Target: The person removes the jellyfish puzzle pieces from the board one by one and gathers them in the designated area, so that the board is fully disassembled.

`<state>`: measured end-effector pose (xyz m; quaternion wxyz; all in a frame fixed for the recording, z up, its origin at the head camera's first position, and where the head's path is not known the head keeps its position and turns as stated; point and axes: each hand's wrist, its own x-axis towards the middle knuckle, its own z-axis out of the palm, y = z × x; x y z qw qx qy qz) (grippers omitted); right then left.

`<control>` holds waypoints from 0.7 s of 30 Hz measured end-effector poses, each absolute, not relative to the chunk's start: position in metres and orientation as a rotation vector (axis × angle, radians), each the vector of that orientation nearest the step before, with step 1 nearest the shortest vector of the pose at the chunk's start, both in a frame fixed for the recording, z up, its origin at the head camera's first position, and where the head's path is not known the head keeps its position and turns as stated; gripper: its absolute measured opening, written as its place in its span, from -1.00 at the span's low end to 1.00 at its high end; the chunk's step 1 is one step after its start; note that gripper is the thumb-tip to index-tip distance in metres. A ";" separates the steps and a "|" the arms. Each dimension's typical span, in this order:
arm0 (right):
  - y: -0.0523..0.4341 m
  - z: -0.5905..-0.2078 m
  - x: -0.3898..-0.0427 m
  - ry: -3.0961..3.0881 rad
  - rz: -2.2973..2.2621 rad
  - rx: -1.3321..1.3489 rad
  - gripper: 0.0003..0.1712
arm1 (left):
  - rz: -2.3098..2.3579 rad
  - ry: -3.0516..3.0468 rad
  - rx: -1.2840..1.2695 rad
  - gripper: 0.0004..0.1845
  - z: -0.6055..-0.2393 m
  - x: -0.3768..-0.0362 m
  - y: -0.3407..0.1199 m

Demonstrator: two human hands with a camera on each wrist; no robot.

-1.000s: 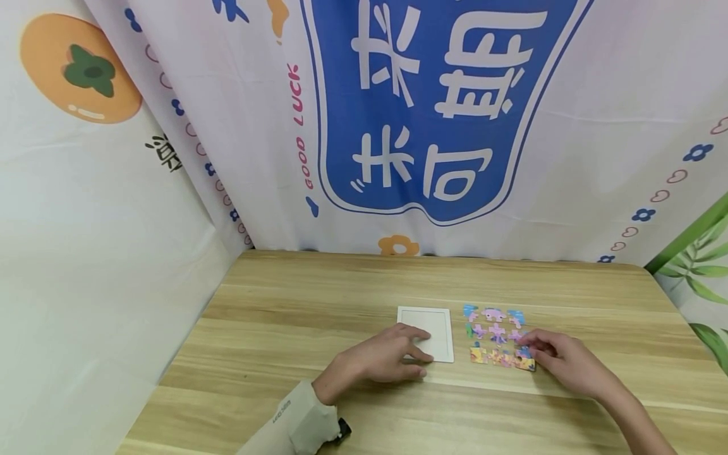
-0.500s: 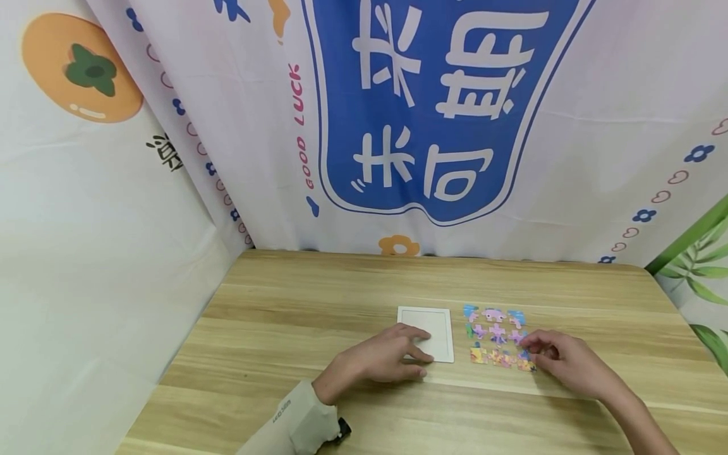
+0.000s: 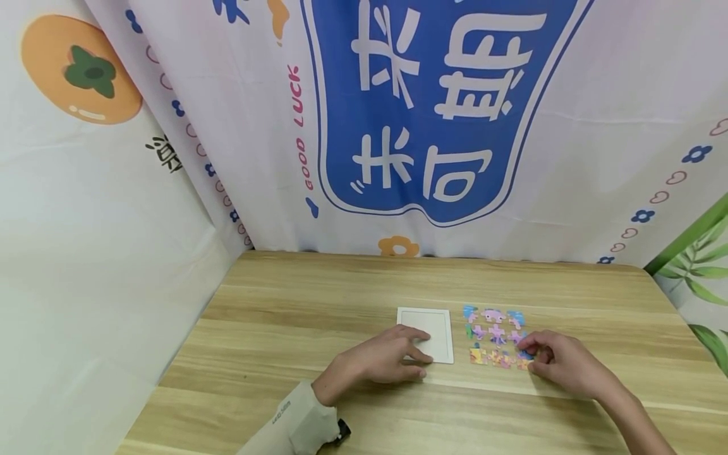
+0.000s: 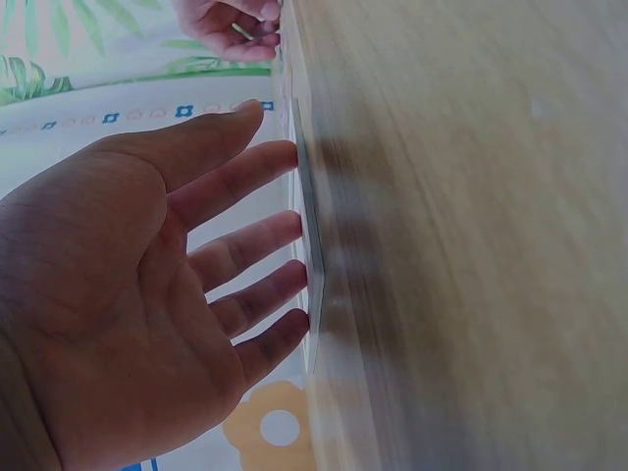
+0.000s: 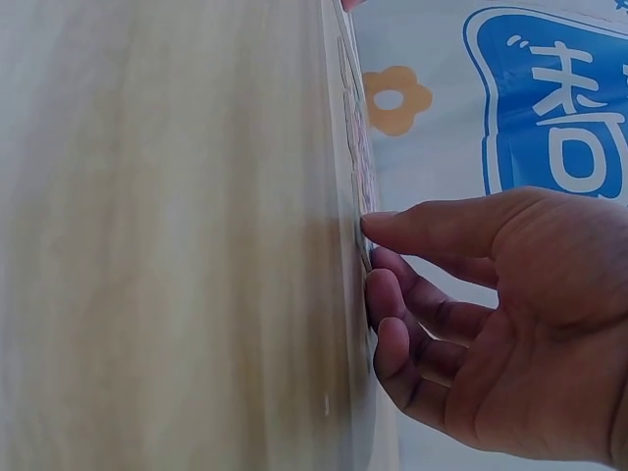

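Observation:
In the head view my left hand (image 3: pixel 392 354) rests its spread fingertips on a square white board (image 3: pixel 440 325) with a thin inner outline. The left wrist view shows these fingers nearly straight against the board's (image 4: pixel 310 216) face. To the right, several colourful jigsaw puzzle pieces (image 3: pixel 496 333) lie in loose rows, with narrow gaps between them, forming a pink and purple sea-creature picture. My right hand (image 3: pixel 565 363) pinches the lower right puzzle piece (image 3: pixel 524 364) between thumb and fingers, partly covering it. In the right wrist view the thumb (image 5: pixel 388 228) presses at the piece's edge, other fingers curled.
A wood-grain table (image 3: pixel 284 328) carries everything. Behind it hangs a white printed cloth (image 3: pixel 273 215) with a blue sign, and another white cloth (image 3: pixel 102 253) borders the left side. A dark band (image 3: pixel 343 431) shows at the left sleeve.
The lower right piece, raised with a dark edge showing a second ago, now lies flatter among its neighbours. My right fingers have shifted slightly left over it. The left hand stays put.

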<state>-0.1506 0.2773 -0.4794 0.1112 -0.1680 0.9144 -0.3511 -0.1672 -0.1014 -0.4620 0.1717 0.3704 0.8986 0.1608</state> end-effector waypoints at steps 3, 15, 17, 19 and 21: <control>0.278 -0.479 -0.151 2.685 -1.031 -0.511 -0.70 | 0.453 2.550 1.047 -0.64 -0.461 -0.168 -0.101; 0.281 -0.470 -0.152 2.888 -0.981 -0.453 -0.74 | 0.448 2.542 1.068 -0.62 -0.459 -0.169 -0.103; 0.281 -0.468 -0.152 2.935 -0.940 -0.432 -0.74 | 0.425 2.546 1.081 -0.59 -0.459 -0.169 -0.104; 0.282 -0.467 -0.152 2.980 -0.893 -0.425 -0.73 | 0.403 2.572 1.081 -0.56 -0.458 -0.169 -0.105; 0.283 -0.465 -0.150 3.022 -0.847 -0.422 -0.70 | 0.387 2.615 1.052 -0.52 -0.457 -0.169 -0.106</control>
